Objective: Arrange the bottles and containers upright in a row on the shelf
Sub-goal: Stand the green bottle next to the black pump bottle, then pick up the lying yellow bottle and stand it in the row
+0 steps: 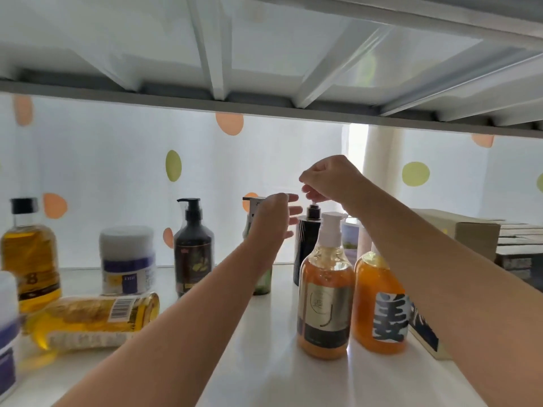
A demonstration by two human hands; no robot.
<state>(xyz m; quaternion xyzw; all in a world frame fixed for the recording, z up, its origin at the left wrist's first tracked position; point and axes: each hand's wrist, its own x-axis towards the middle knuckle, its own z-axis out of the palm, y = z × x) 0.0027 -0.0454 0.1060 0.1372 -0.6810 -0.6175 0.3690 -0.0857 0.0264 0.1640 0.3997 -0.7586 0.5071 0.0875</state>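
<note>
Bottles and jars stand scattered on the white shelf (264, 333), most of them upright. At the centre back a black pump bottle (305, 245) stands upright, and the right hand (329, 179) hangs over it, its grip narrowed to a pinch of fingertips (311, 195) on the pump head. The left hand (271, 221) is at the bottle's 9 o'clock with fingers spread wide, holding nothing; whether it touches the bottle I cannot tell. Behind that hand a greenish bottle (263, 283) stands, mostly hidden.

Toward 3 o'clock of the shelf, nearer the front, two orange pump bottles stand side by side: one with a gold and dark label (324, 306) and a white pump, and one with a large blue character on its label (382, 304), partly behind the right forearm. A pale tube-like container (351, 236) shows just behind them.

At 9 o'clock of the centre a dark brown pump bottle (192, 248) is upright, then a white jar with a purple label (127, 259). Farther left a yellow oil bottle with a black cap (29, 257) stands, and in front of it another yellow oil bottle (91, 321) lies on its side, barcode up. A second white jar (7, 333) is cut off at the left edge. Cardboard boxes (470, 233) sit at the far right.
</note>
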